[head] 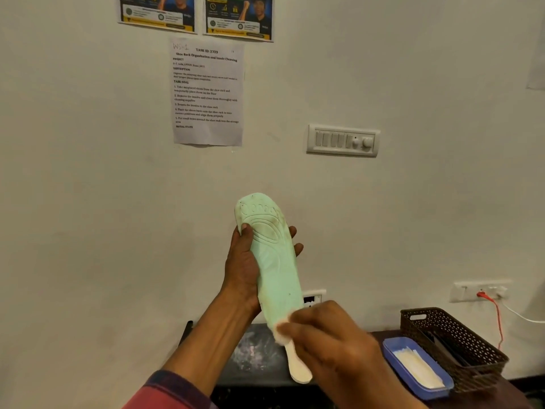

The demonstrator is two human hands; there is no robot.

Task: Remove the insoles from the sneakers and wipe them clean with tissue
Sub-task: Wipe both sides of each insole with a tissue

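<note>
The left hand (240,267) is gripping the pale green insole (274,270) upright before the wall (118,202), while the right hand (333,340) is pinching a white tissue (298,367) against its heel.

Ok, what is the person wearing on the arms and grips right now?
No gloves, rings or watch show on the left grip or the right grip. The left forearm is uncovered; a red sleeve with dark blue checks begins near the elbow. Past the wrist, the right arm is out of frame.
</note>
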